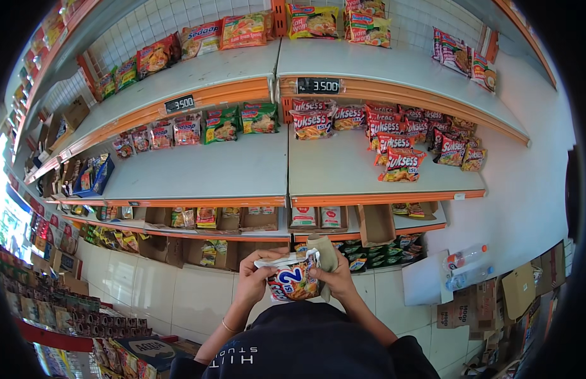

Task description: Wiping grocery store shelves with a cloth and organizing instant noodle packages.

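In front of my chest I hold a packet of instant noodles (293,280), its printed face tilted and turned sideways. My left hand (253,277) grips the packet's white crimped end between thumb and fingers. The opposite end is in my right hand (338,280), the thumb pressed on the printed face. A folded greyish-beige cloth (327,256) is also in that hand, behind the packet. Beyond my hands, similar red noodle packets (402,164) stand in rows on the right side of the middle shelf (331,182).
More noodle packets (245,29) line the upper shelf (331,59). Below, cardboard trays (376,225) hold small packets; one juts past the shelf edge. A white box (425,279) and plastic bottles (466,258) are at right. At lower left stands a stocked display (51,308).
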Demonstrator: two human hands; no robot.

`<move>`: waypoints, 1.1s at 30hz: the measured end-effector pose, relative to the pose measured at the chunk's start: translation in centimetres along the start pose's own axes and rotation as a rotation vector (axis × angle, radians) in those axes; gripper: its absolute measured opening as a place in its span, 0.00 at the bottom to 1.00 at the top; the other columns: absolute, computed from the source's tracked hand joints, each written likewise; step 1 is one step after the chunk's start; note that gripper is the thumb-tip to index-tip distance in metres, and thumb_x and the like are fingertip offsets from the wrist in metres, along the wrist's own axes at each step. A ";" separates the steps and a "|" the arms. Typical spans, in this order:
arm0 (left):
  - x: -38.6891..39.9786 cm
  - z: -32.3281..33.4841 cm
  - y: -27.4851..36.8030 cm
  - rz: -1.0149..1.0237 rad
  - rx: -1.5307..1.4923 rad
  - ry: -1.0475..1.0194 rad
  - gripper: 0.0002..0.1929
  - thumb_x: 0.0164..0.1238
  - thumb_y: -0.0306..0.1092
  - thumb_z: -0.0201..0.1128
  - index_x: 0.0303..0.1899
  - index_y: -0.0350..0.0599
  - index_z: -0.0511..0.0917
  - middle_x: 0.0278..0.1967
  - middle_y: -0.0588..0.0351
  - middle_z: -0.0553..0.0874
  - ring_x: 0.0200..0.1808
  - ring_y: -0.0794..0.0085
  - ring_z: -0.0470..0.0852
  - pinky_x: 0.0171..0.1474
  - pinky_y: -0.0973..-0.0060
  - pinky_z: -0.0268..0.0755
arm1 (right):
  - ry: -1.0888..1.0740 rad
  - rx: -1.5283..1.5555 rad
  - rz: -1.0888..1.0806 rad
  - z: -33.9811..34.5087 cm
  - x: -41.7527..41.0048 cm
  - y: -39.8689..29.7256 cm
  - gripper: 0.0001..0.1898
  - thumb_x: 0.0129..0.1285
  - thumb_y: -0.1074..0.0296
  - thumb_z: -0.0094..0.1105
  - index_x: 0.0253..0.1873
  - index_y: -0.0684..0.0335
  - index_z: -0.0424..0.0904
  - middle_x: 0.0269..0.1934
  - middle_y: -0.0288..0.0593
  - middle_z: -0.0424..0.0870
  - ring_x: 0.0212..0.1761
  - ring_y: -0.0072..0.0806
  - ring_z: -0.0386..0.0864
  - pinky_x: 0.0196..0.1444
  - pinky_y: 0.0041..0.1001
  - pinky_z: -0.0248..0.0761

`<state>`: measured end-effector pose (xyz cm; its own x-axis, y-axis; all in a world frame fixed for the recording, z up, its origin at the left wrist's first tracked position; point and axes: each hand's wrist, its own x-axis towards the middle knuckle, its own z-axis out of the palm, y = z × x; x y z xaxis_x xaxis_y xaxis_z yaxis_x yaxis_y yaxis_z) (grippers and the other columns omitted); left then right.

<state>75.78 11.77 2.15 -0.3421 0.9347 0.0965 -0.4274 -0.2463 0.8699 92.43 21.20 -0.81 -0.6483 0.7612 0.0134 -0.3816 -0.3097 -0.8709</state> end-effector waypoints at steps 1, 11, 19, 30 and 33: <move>0.0 0.1 -0.2 -0.013 0.010 0.038 0.14 0.46 0.19 0.53 0.39 0.33 0.75 0.47 0.38 0.78 0.49 0.60 0.78 0.54 0.67 0.70 | 0.003 -0.001 0.001 -0.1 -0.1 0.0 0.28 0.49 0.75 0.68 0.56 0.65 0.67 0.45 0.36 0.76 0.47 0.20 0.73 0.51 0.22 0.66; 0.4 1.2 -1.6 -0.071 -0.015 0.178 0.06 0.65 0.29 0.54 0.34 0.35 0.74 0.41 0.42 0.82 0.39 0.70 0.81 0.46 0.74 0.73 | 0.078 0.070 0.005 -1.1 -0.4 0.2 0.28 0.49 0.78 0.67 0.56 0.64 0.67 0.46 0.36 0.77 0.47 0.22 0.74 0.51 0.25 0.68; 0.9 1.0 -2.6 -0.076 -0.043 0.295 0.08 0.66 0.31 0.54 0.30 0.36 0.74 0.40 0.45 0.83 0.34 0.78 0.79 0.40 0.82 0.71 | 0.433 -0.163 -0.102 -2.5 0.8 -0.5 0.15 0.57 0.68 0.61 0.47 0.65 0.73 0.34 0.34 0.77 0.29 0.17 0.72 0.29 0.19 0.68; 0.0 2.9 -2.1 0.077 0.475 0.353 0.11 0.69 0.33 0.51 0.29 0.39 0.71 0.29 0.60 0.80 0.34 0.85 0.73 0.37 0.84 0.65 | 0.111 -1.107 -0.527 1.6 1.4 -1.9 0.15 0.41 0.68 0.67 0.39 0.52 0.83 0.38 0.42 0.73 0.37 0.36 0.77 0.35 0.29 0.71; 0.3 2.5 -2.5 0.112 0.340 0.356 0.10 0.69 0.35 0.52 0.32 0.38 0.73 0.41 0.51 0.83 0.37 0.81 0.75 0.44 0.81 0.67 | 0.267 -1.061 -0.486 0.1 2.3 -1.4 0.14 0.44 0.64 0.68 0.39 0.55 0.82 0.36 0.43 0.72 0.36 0.37 0.77 0.35 0.29 0.70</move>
<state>78.88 13.30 1.21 -0.6595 0.7476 0.0788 -0.0953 -0.1871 0.9777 91.42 23.32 0.46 -0.3818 0.8017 0.4600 0.2665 0.5720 -0.7758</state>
